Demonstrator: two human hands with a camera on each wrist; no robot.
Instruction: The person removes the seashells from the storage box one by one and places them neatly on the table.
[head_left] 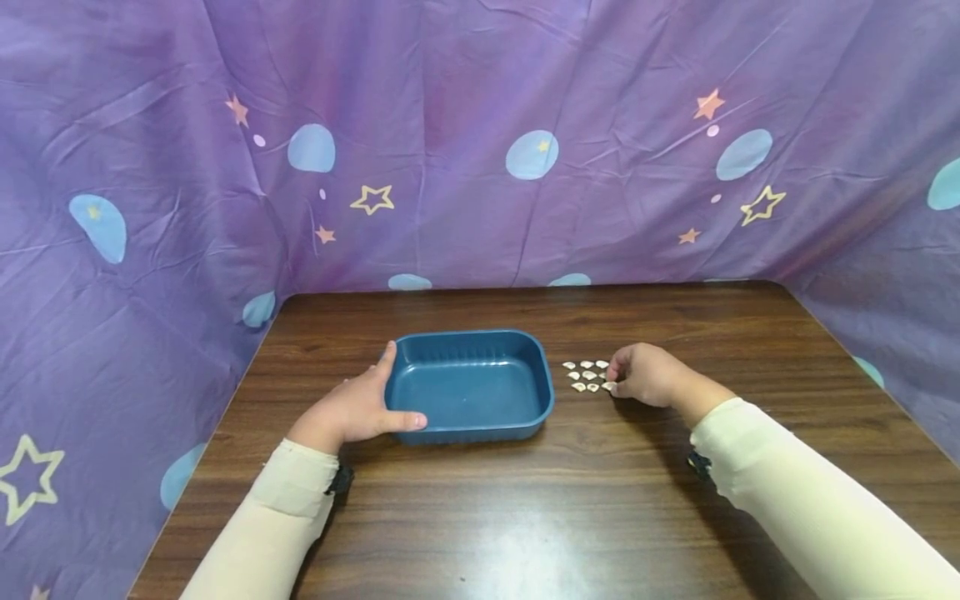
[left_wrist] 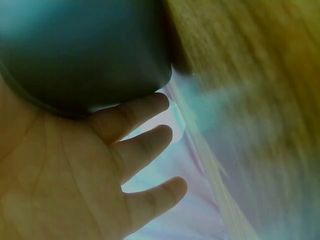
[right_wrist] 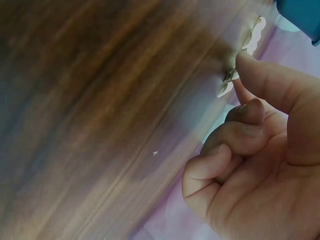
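Observation:
A blue rectangular plastic basin stands on the table. My left hand rests against its left end, thumb along the front rim and index finger at the back left corner. In the left wrist view, the other fingers are spread and fairly straight beside the basin's wall. To the basin's right, several small white seashells lie in rows. My right hand pinches a shell at the front right of the group between thumb and index finger; its other fingers are curled, and the fingertips partly hide nearby shells.
The brown wood-grain table carries the basin and shells. A purple curtain with stars and blue ovals hangs behind and at both sides. A tiny white speck lies on the tabletop in the right wrist view.

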